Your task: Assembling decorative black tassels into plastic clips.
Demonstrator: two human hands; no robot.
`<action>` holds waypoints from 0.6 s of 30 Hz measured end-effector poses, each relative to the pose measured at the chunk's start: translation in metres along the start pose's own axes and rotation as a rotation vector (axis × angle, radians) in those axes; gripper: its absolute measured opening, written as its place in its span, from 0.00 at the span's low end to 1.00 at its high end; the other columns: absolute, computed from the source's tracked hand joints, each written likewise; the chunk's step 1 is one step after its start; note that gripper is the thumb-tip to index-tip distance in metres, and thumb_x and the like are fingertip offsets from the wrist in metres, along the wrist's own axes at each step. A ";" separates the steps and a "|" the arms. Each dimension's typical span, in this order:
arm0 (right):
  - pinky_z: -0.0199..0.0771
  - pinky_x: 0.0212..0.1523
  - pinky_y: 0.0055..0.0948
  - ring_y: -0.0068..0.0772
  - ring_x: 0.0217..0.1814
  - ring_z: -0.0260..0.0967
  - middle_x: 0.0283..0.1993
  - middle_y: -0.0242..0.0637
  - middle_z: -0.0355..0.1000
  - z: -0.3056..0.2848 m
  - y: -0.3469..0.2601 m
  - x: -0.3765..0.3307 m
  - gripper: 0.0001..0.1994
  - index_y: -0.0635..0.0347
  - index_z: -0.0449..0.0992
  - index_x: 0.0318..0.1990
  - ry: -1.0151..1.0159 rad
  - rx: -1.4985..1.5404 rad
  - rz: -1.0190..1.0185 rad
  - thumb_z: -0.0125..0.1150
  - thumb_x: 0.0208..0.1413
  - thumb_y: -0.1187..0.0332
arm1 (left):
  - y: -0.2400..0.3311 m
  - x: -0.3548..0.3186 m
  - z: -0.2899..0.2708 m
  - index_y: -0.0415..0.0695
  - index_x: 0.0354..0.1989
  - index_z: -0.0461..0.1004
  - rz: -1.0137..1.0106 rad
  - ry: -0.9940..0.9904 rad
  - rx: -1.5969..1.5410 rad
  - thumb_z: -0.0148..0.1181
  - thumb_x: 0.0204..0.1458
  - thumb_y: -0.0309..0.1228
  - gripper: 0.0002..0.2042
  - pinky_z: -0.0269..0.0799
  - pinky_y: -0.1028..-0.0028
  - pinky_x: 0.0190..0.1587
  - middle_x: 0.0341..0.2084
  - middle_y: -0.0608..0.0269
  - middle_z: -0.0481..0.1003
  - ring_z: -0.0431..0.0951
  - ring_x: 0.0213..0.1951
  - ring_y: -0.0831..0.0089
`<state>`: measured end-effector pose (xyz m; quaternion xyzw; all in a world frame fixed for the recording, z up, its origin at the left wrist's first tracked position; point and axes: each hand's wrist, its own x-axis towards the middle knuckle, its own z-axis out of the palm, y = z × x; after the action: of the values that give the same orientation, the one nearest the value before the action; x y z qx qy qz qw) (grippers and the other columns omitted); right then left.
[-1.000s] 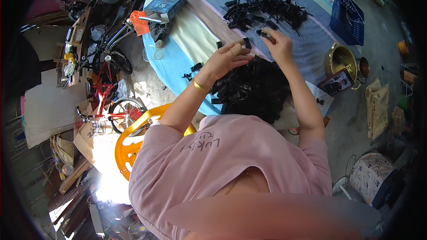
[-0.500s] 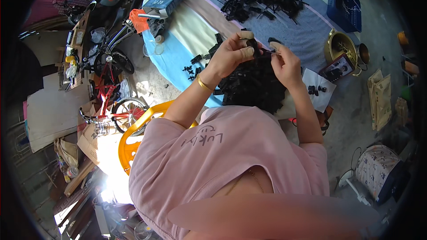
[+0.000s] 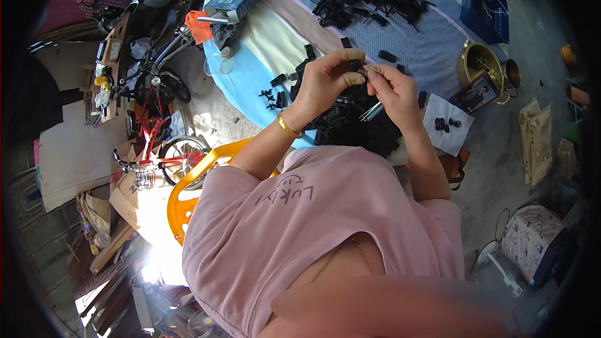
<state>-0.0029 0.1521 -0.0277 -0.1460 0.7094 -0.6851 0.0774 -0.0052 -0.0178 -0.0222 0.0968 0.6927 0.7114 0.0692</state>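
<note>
Nearest my camera is the pink shirt (image 3: 325, 219), with the yellow chair (image 3: 178, 209) at its left. Beyond it I see both forearms reach over the table, a gold bracelet (image 3: 288, 126) on the left wrist. My left hand (image 3: 324, 82) pinches a small black part (image 3: 357, 64) between thumb and forefinger, both with tan wraps; most of the part is hidden from me. My right hand (image 3: 395, 89) meets it there, thumb and forefinger pressed together, and the tweezers (image 3: 372, 112) are held in it, slanting out below the palm; whether it also grips the part, I cannot tell.

Under both hands lies the near heap (image 3: 354, 130) of black pieces. To its right, a white paper (image 3: 449, 142) bears a few small black bits (image 3: 446, 124). Just past that, a phone (image 3: 474, 95) leans by the brass pot (image 3: 467, 70).

Farther off on the striped cloth (image 3: 269, 36) I have the far heap (image 3: 372, 1), with the blue box (image 3: 235, 1) to its left and the blue basket (image 3: 479, 22) to its right
</note>
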 end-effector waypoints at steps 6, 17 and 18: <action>0.50 0.19 0.11 0.08 0.18 0.52 0.20 0.24 0.65 0.001 0.000 -0.001 0.07 0.64 0.73 0.35 -0.005 -0.041 -0.018 0.49 0.56 0.70 | 0.015 -0.006 0.007 0.34 0.48 0.66 0.000 -0.027 0.143 0.55 0.46 0.16 0.18 0.68 0.78 0.47 0.41 0.61 0.71 0.71 0.43 0.77; 0.48 0.17 0.11 0.08 0.17 0.51 0.19 0.24 0.64 0.009 0.003 -0.008 0.08 0.64 0.73 0.35 0.032 -0.026 0.026 0.49 0.56 0.70 | 0.003 -0.010 0.006 0.33 0.43 0.68 -0.023 0.004 -0.046 0.54 0.46 0.16 0.13 0.69 0.79 0.45 0.40 0.60 0.71 0.72 0.41 0.77; 0.47 0.16 0.11 0.08 0.16 0.50 0.19 0.24 0.64 0.012 0.005 -0.009 0.08 0.64 0.73 0.35 0.051 0.027 0.070 0.49 0.56 0.70 | 0.000 -0.012 0.008 0.33 0.43 0.68 -0.024 0.004 -0.046 0.54 0.46 0.16 0.13 0.69 0.79 0.45 0.40 0.60 0.71 0.72 0.41 0.77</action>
<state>0.0086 0.1434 -0.0339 -0.1026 0.7066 -0.6949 0.0849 0.0079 -0.0125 -0.0229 0.0857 0.6775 0.7263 0.0786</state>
